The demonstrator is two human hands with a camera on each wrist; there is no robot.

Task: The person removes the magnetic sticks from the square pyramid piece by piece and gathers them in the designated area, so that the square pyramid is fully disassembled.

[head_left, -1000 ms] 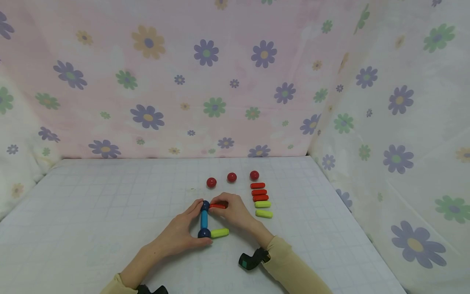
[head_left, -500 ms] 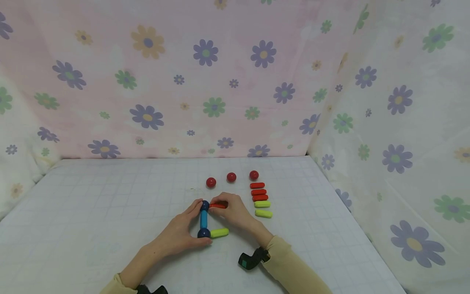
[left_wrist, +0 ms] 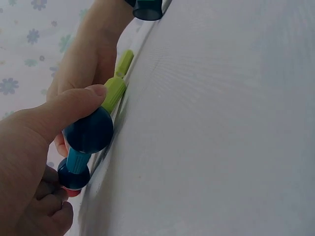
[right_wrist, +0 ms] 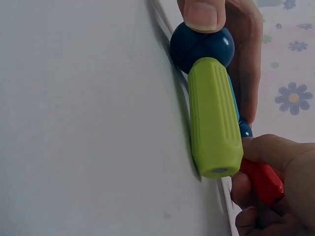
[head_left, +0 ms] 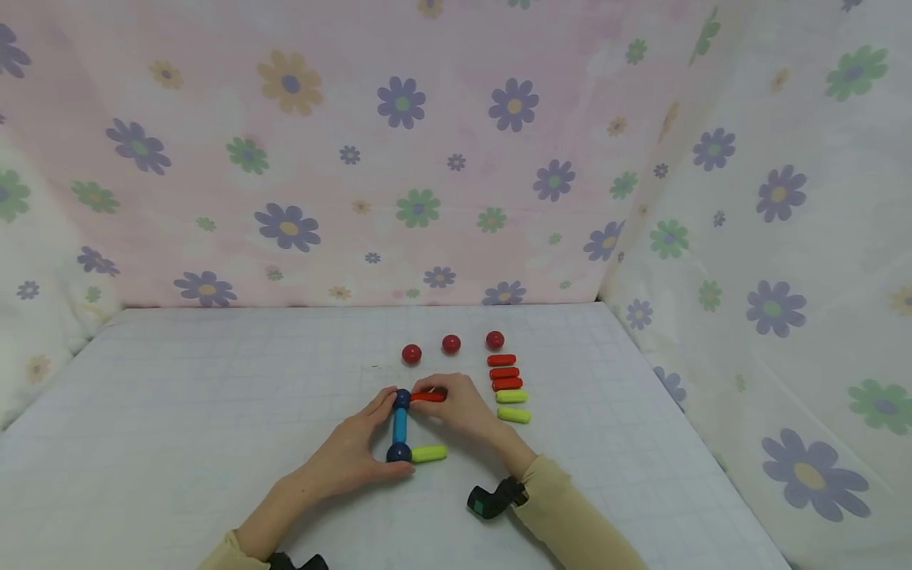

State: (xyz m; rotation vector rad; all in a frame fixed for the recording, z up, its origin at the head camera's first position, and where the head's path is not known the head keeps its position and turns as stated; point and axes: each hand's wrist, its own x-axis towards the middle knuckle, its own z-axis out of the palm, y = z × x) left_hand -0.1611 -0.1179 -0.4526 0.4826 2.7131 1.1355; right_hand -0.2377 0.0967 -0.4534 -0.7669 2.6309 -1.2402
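Note:
My left hand (head_left: pixel 351 453) holds a joined piece between thumb and fingers: a light blue rod (head_left: pixel 400 426) with a dark blue ball at each end. The thumb presses the near ball (left_wrist: pixel 89 130), and the fingertips are at the far ball (head_left: pixel 402 398). A yellow-green magnetic rod (right_wrist: pixel 215 120) sticks out to the right from the near ball, its grey end showing. My right hand (head_left: pixel 459 408) pinches a red magnetic rod (head_left: pixel 427 397), whose left end meets the far ball. In the right wrist view, the red rod lies between thumb and fingers.
Three red balls (head_left: pixel 451 343) stand in a row farther back on the white table (head_left: pixel 178 412). Right of the right hand lie three red rods (head_left: pixel 504 373) and two yellow-green rods (head_left: pixel 514 415) in a column. A floral cloth (head_left: pixel 313 158) rises behind the table.
The outer end of the red rod has swung slightly away from me in the right hand. The left hand and the joined piece stay nearly still.

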